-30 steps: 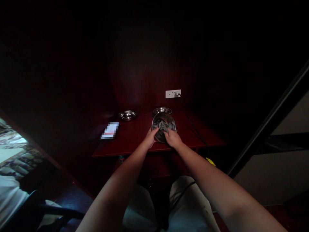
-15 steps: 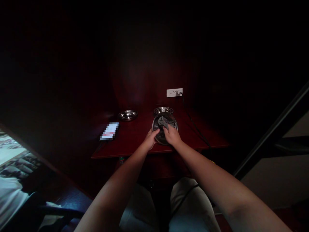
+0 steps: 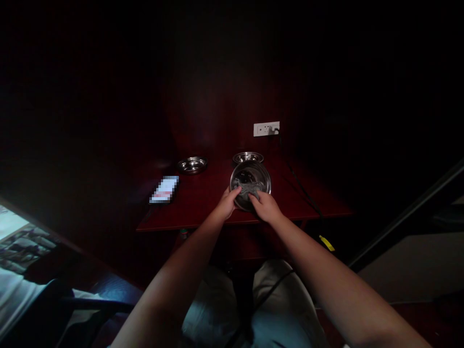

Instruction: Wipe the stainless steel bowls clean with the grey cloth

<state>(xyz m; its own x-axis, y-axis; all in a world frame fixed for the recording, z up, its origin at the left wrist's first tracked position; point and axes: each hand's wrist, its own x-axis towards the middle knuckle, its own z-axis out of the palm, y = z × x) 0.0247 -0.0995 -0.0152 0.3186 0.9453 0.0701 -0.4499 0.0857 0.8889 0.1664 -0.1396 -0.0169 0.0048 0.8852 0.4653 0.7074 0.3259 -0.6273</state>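
Note:
A shiny metal bowl (image 3: 267,176) is tilted toward me above the front of the dark red desk (image 3: 203,205). My left hand (image 3: 227,202) grips its lower left rim, thumb over the inside and fingers beneath. Inside the bowl lies a crumpled grey cloth (image 3: 252,187). My right hand (image 3: 266,205) is closed on this cloth, pressing it against the bowl's inner wall; some of its fingers are hidden by the cloth. Beyond the held bowl stands a second metal bowl (image 3: 248,157), partly covered by it. Another metal bowl (image 3: 192,165) rests at the back left.
A phone (image 3: 165,189) with a lit, blurred screen lies at the desk's left. On the back wall is a white socket (image 3: 266,129), from which a black cable (image 3: 302,186) runs down across the right side. A yellow strip (image 3: 326,243) shows below the desk.
The cloth has shifted down from the bowl's upper part to its middle, along with my right hand. The bowl now tilts more toward me. The view has moved slightly.

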